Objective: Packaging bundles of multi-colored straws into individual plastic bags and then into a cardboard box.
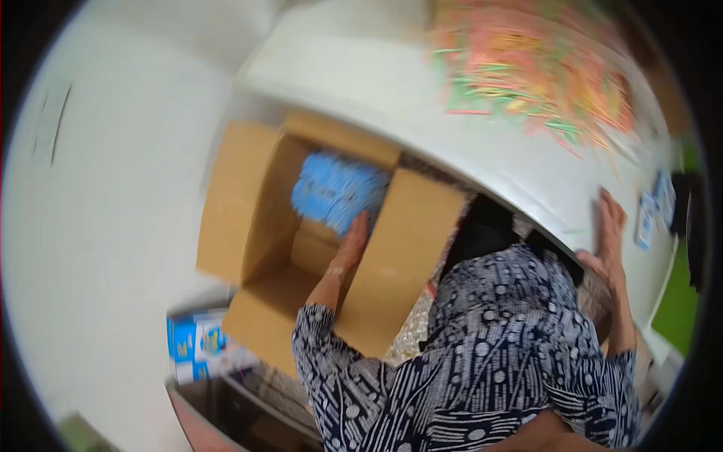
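My left hand (352, 242) reaches down into an open brown cardboard box (256, 218) and touches a stack of blue packets (337, 190) lying inside it; the picture is blurred, so the grip is unclear. My right hand (610, 239) rests flat with spread fingers on the edge of a white table (392, 90). Both forearms wear dark sleeves with a white pattern.
A heap of thin orange, green and pink sticks (542, 75) covers the far right of the table. A few small blue packets (657, 202) lie near my right hand. Blue and white small boxes (194, 345) stand on the floor, lower left of the cardboard box.
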A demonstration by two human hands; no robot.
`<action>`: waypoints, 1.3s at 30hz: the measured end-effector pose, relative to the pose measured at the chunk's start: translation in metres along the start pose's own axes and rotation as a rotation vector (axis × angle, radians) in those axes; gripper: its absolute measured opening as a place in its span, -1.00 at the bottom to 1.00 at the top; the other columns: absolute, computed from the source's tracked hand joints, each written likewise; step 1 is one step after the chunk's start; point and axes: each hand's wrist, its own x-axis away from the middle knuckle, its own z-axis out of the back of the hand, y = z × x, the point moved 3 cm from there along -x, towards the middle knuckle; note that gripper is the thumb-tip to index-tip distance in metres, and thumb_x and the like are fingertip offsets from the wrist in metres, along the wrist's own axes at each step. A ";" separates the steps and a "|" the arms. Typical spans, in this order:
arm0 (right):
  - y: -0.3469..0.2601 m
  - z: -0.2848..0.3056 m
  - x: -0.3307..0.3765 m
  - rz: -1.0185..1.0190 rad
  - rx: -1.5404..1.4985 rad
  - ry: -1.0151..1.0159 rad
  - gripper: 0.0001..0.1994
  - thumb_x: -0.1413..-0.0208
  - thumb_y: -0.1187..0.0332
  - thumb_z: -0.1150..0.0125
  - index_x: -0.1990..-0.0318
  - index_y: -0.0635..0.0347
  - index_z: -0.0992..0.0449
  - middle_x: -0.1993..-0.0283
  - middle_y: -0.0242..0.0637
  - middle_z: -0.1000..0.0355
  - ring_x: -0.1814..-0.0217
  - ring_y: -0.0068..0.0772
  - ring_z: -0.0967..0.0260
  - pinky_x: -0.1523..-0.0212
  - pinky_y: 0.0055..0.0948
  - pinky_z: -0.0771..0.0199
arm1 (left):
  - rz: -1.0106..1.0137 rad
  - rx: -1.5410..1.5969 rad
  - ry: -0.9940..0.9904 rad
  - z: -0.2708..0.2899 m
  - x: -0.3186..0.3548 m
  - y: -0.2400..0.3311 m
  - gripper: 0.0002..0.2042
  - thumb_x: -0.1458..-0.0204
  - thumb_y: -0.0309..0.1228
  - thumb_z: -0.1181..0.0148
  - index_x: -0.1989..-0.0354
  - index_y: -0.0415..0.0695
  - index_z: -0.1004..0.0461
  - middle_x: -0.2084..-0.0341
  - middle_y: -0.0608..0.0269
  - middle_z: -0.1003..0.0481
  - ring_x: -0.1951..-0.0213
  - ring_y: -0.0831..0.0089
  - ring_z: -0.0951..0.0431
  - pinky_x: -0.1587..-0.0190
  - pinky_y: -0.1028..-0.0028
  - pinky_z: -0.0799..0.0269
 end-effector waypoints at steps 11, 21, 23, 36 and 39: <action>0.034 0.013 0.027 -0.084 -0.081 0.421 -0.06 0.18 -0.17 -0.32 -0.27 0.21 -0.07 -0.32 0.08 0.00 -0.34 0.14 0.08 -0.29 0.11 0.10 | -0.219 -0.382 -0.429 0.052 -0.088 0.169 -0.58 0.10 -0.44 -0.19 0.02 -0.27 -0.28 0.12 -0.15 -0.38 0.11 -0.13 -0.42 0.11 0.09 -0.38; 0.138 0.032 0.069 -0.925 0.000 0.560 -0.58 0.04 0.08 -0.29 0.24 0.31 -0.50 0.18 -0.06 -0.35 0.08 -0.07 -0.29 0.06 -0.19 -0.31 | -0.066 -0.941 -0.114 0.183 -0.091 0.296 -0.80 0.06 -0.34 -0.21 0.39 -0.21 -0.40 0.42 0.03 -0.47 0.33 0.02 -0.50 0.33 0.12 -0.41; 0.140 0.027 0.070 -0.953 -0.062 0.609 -0.60 0.04 0.09 -0.28 0.27 0.32 -0.50 0.22 -0.07 -0.35 0.12 -0.09 -0.31 0.08 -0.18 -0.31 | -0.188 -0.878 -0.012 0.182 -0.099 0.348 -0.80 0.05 -0.35 -0.22 0.36 -0.22 -0.42 0.42 0.02 -0.46 0.34 0.04 -0.49 0.35 0.15 -0.41; 0.162 0.008 0.077 -0.707 0.128 0.720 -0.88 -0.04 0.42 -0.10 0.41 0.30 -0.35 0.35 -0.05 -0.32 0.23 -0.03 -0.30 0.21 -0.17 -0.30 | -0.881 -0.267 0.024 0.052 -0.159 0.539 -0.80 0.04 -0.52 -0.23 0.24 -0.27 -0.43 0.31 -0.01 -0.49 0.26 0.06 -0.50 0.24 0.30 -0.43; 0.157 0.018 0.080 -0.622 0.246 0.728 -0.88 -0.02 0.44 -0.11 0.40 0.29 -0.32 0.35 -0.06 -0.30 0.25 -0.06 -0.29 0.21 -0.20 -0.28 | -0.923 -0.211 0.024 0.045 -0.165 0.547 -0.79 0.04 -0.52 -0.23 0.22 -0.27 -0.44 0.29 0.01 -0.49 0.25 0.09 -0.51 0.22 0.30 -0.43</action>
